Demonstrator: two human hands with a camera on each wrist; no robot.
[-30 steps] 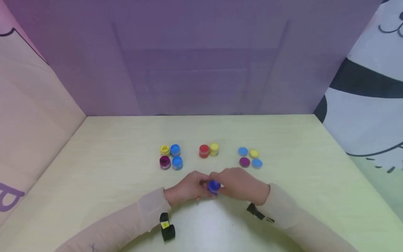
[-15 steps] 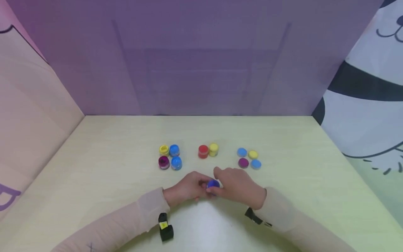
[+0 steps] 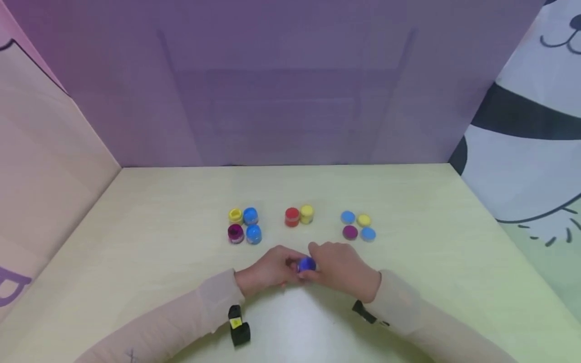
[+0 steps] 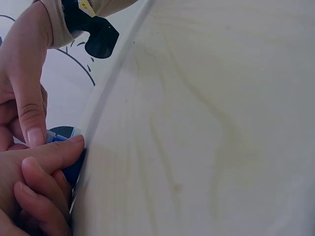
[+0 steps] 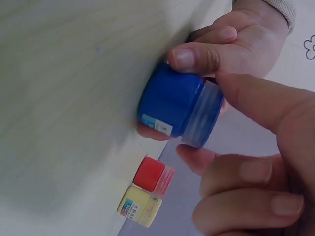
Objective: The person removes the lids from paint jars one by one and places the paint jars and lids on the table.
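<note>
In the head view my left hand (image 3: 274,265) holds a dark blue paint jar (image 3: 306,264) just above the table. Seen from the right wrist, the left thumb lies across the jar's blue body (image 5: 170,101), which is tipped on its side. A translucent lid (image 5: 203,115) sits on the jar and faces my right hand (image 3: 345,267). The right thumb (image 5: 261,101) touches one edge of that lid, and the index fingertip is right by the opposite edge. My other right fingers are curled beside it. From the left wrist, the hands cover most of the jar (image 4: 74,172).
Beyond my hands stand a red jar (image 3: 292,217) and a yellow jar (image 3: 306,214), both lidded. Lidless yellow (image 3: 235,217), purple (image 3: 235,234) and blue jars (image 3: 253,234) are grouped left. Several loose lids (image 3: 350,232) lie right. A purple panel (image 3: 286,116) closes the table's back.
My right index finger has lifted back from the lid's far side, and the right thumb has moved across its near side. The left hand keeps its hold; the other jars stay put.
</note>
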